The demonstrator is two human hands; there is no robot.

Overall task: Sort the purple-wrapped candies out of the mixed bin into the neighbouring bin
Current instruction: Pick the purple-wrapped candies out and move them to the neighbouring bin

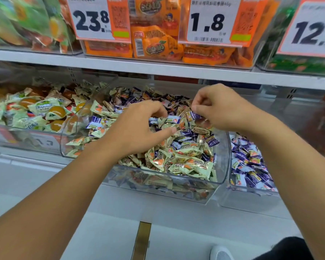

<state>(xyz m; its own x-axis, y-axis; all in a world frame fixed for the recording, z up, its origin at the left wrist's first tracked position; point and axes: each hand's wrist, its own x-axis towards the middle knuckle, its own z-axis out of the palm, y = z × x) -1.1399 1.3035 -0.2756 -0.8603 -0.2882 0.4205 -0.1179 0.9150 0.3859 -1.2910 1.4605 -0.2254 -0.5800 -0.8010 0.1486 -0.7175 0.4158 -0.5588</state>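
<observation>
Pinched in the right hand (219, 107) is a purple-wrapped candy (195, 115), mid-frame above the mixed bin (224, 166). Left hand (139, 128) pinches another candy (172, 119) with curled fingers. Neighbouring bin (251, 192) sits at right.

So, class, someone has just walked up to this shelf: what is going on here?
A person is sorting sweets at a shop shelf. Both hands are over the mixed bin, a clear tub of pale green and purple-wrapped candies. The right hand pinches a purple-wrapped candy above the pile, while the left hand reaches into the heap with curled fingers. The neighbouring bin on the right already holds mostly purple ones. Many purple candies remain in the mix.
</observation>
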